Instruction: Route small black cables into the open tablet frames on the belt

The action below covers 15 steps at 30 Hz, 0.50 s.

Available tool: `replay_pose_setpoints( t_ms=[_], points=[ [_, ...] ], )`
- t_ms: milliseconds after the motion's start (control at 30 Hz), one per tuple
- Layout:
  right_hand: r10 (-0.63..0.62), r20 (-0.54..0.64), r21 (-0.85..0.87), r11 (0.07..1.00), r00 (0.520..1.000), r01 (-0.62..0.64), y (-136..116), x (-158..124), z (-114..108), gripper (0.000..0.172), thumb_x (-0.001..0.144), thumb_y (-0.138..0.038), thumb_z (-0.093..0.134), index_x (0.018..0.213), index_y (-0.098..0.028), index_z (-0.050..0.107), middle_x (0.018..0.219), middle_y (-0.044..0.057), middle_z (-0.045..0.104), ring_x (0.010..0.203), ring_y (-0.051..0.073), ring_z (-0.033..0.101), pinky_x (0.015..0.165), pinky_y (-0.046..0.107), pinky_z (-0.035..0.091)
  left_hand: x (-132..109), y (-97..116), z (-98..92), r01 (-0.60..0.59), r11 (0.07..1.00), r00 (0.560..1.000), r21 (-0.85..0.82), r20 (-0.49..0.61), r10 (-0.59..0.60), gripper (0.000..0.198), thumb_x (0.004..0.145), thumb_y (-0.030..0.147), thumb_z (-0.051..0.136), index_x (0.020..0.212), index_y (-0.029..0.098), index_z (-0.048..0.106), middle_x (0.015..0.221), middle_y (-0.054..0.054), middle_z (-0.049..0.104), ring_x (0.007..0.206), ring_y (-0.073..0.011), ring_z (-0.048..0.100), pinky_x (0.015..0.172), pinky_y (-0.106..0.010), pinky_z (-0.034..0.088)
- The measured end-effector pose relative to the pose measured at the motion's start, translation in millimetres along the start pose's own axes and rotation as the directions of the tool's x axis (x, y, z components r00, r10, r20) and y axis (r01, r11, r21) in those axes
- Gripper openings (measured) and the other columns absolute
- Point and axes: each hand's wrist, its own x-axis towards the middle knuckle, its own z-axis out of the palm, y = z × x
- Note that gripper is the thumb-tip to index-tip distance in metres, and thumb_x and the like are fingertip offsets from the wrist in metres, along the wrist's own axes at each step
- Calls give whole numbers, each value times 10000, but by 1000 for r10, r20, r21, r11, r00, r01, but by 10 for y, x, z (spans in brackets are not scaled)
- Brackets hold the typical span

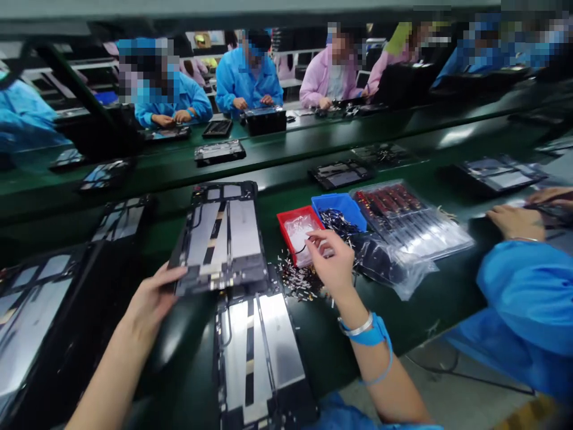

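My left hand (154, 301) grips the edge of a tilted tablet back frame (219, 239) with silver panels and black tape. Another such frame (257, 358) lies flat below it on the green belt. My right hand (329, 263) hangs over a small red bin (290, 224) lined with clear plastic, its fingertips pinching what looks like a thin black wire (302, 249). Small metallic scraps (298, 278) lie scattered beneath that hand. A blue antistatic wrist strap (369, 334) circles my right wrist.
A blue bin (340, 209) holds small dark parts. Nearby lie a clear bag of red-and-black strips (403, 218) and a dark bag (389, 266). A co-worker's hands (519, 218) work at right. More frames (36, 310) stack at left. Workers sit across the belts.
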Motion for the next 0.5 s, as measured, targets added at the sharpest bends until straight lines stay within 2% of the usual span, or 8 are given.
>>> replay_pose_setpoints(
  t_ms=[67,133,233,300,367,433,500],
  points=[
    [114,-27,75,991,993,-111,-17,13,-35,65,785,-161,618,835,-178,657,738,5,643,611,110,563,545,225,441,-507,-229,-263,52,998,999,43,-14,-51,421,527,167,780,939,182,694,832,-54,711,743,-274,686,612,-332,607],
    [208,-40,169,965,977,-198,-21,29,-57,72,756,-199,646,822,-179,663,730,7,648,643,119,583,552,226,445,-973,-480,-414,95,993,994,65,-64,-90,575,462,214,840,1014,201,681,866,-44,717,833,-311,687,692,-360,612],
    [315,-24,306,906,949,-293,-16,59,-63,111,693,-248,696,773,-180,660,708,8,647,658,129,587,558,234,443,-1446,-846,-412,189,980,980,60,-70,-184,705,409,320,895,1063,206,660,907,-52,719,951,-340,665,824,-383,588],
    [377,24,385,851,926,-357,-35,69,-51,155,636,-262,729,741,-181,648,693,3,636,639,123,570,543,232,428,-1580,-1045,-320,217,975,976,39,-13,-217,755,383,353,910,1073,194,649,966,-63,713,1006,-331,650,903,-372,556],
    [432,118,442,783,894,-437,-101,48,-21,198,583,-266,753,709,-181,627,682,-2,623,591,108,534,485,220,387,-1601,-1180,-237,227,974,970,21,81,-228,769,394,374,910,1087,185,634,1040,-76,698,1043,-308,637,938,-346,533],
    [458,269,453,716,847,-531,-227,-20,30,232,563,-267,764,719,-184,615,665,-7,608,545,95,494,428,208,335,-1556,-1237,-223,218,975,960,45,172,-222,771,432,411,897,1113,185,615,1086,-81,682,1062,-279,629,935,-315,522],
    [437,453,414,669,777,-618,-401,-137,103,252,581,-259,762,774,-188,617,654,-12,598,540,92,487,424,205,336,-1491,-1219,-295,164,965,948,203,238,-211,673,511,486,856,1059,173,625,978,-76,699,962,-245,657,840,-281,540]
  ],
)
